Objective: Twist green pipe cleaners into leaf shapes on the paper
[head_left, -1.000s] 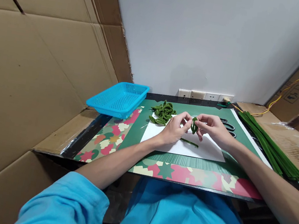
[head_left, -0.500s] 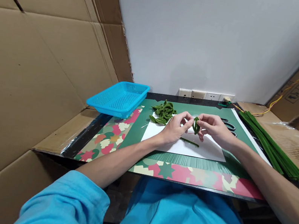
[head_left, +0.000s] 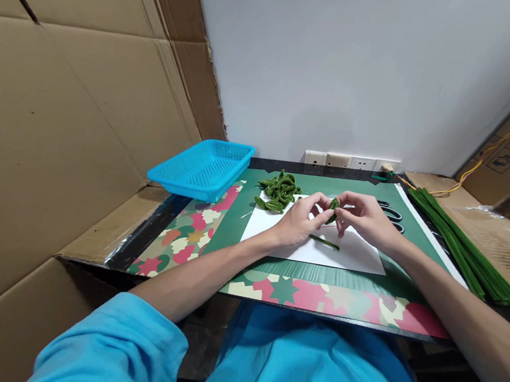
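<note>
Between the fingertips of both hands is a small leaf shape bent from green pipe cleaner (head_left: 333, 211). My left hand (head_left: 299, 221) pinches it from the left, and my right hand (head_left: 364, 218) pinches its right side; the fingers partly cover it. Below them, a short straight piece of green pipe cleaner (head_left: 324, 242) lies on the white paper (head_left: 351, 260). A pile of bent green pipe cleaner leaves (head_left: 281, 187) rests just left of and behind my left hand.
A blue plastic basket (head_left: 204, 169) stands at the back left. Black-handled scissors (head_left: 392, 215) lie partly behind my right hand. A bundle of long green pipe cleaners (head_left: 465, 249) lies on the right. Wall sockets (head_left: 362, 164) and a yellow cable (head_left: 497, 143) are at the back.
The leaf shape has turned slightly and sits a little higher, with more of it covered by the fingers. My right hand has shifted slightly left and up; my left hand has barely moved.
</note>
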Tool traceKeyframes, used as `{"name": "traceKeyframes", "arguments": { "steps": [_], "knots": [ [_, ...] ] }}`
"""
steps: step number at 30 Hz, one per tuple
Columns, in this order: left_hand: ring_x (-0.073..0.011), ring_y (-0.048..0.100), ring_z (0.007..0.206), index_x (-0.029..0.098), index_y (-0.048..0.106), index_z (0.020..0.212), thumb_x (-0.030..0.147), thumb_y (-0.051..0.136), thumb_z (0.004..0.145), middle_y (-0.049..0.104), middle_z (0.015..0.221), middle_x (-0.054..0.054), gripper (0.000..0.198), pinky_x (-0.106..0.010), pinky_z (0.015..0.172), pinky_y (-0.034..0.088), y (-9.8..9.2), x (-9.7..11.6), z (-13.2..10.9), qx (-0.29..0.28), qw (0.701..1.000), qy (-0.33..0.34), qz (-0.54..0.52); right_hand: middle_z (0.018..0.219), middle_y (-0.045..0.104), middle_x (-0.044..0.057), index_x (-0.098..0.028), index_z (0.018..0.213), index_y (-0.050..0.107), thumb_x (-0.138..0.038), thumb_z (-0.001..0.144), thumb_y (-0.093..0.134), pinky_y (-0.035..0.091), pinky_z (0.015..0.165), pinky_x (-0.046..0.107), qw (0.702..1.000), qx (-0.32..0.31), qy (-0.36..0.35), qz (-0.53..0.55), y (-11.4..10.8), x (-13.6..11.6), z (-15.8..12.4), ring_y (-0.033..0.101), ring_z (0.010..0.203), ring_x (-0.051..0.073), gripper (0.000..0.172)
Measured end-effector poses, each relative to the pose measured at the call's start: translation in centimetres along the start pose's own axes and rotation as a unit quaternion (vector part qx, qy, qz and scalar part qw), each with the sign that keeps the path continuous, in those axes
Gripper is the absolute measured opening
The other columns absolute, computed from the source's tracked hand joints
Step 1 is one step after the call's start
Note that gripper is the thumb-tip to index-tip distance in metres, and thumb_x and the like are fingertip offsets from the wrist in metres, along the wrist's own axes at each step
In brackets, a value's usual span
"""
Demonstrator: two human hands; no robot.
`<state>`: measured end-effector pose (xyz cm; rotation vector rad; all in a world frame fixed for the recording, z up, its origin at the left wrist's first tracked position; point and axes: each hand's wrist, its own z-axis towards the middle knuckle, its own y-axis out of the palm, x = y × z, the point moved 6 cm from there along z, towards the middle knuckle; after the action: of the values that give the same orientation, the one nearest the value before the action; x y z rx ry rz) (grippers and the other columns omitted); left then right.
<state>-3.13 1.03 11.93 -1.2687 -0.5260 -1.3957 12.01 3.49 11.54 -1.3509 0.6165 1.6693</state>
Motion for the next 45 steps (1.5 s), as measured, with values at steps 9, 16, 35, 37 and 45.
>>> {"name": "traceKeyframes", "arguments": {
  "steps": [9,16,35,37,45],
  "knots": [
    [-0.0114,0.058,0.068,0.018,0.058,0.098,0.060,0.069,0.094,0.061,0.087,0.000,0.044,-0.026,0.064,0.047,0.0,-0.6,0.3,-0.006,1.000,-0.018,-0.024,0.067,0.067,0.001,-0.017,0.085,0.069,-0.041,0.088,0.084,0.064,0.059,0.032,0.999,0.023,-0.002,-0.025,-0.2,-0.1,0.0,0.067,0.057,0.016,0.029],
    [-0.0123,0.059,0.075,0.019,0.058,0.101,0.058,0.070,0.095,0.062,0.090,0.000,0.042,-0.026,0.069,0.048,0.0,-0.5,0.3,-0.003,0.999,-0.013,-0.038,0.073,0.071,0.003,-0.017,0.088,0.070,-0.049,0.086,0.087,0.064,0.058,0.034,1.000,0.009,-0.005,-0.003,-0.2,-0.4,-0.1,0.067,0.055,0.016,0.037],
    [-0.0135,0.060,0.077,0.016,0.062,0.086,0.061,0.081,0.086,0.062,0.080,0.000,0.049,-0.028,0.075,0.047,-1.3,-0.1,0.3,0.063,0.995,0.009,-0.071,0.073,0.061,0.000,-0.020,0.118,0.067,-0.044,0.102,0.059,0.038,0.057,0.028,0.967,0.071,-0.070,-0.235,-1.1,-1.1,-0.4,0.051,0.057,0.013,0.031],
    [-0.0134,0.060,0.075,0.016,0.063,0.085,0.063,0.082,0.084,0.063,0.078,0.000,0.051,-0.028,0.074,0.048,-1.5,-0.2,0.4,0.071,0.995,0.009,-0.073,0.072,0.062,0.002,-0.020,0.102,0.071,-0.041,0.099,0.062,0.032,0.061,0.028,0.950,0.039,-0.089,-0.296,-0.4,-1.4,-0.6,0.048,0.059,0.013,0.023],
    [-0.0117,0.057,0.060,0.017,0.067,0.078,0.077,0.075,0.081,0.065,0.066,-0.001,0.061,-0.026,0.059,0.043,-4.1,0.3,1.3,0.137,0.989,0.016,-0.056,0.082,0.068,0.003,-0.019,0.087,0.069,-0.047,0.099,0.067,0.027,0.062,0.028,0.889,-0.122,-0.116,-0.426,3.1,-1.7,-1.5,0.049,0.065,0.013,0.031]
  ]
}}
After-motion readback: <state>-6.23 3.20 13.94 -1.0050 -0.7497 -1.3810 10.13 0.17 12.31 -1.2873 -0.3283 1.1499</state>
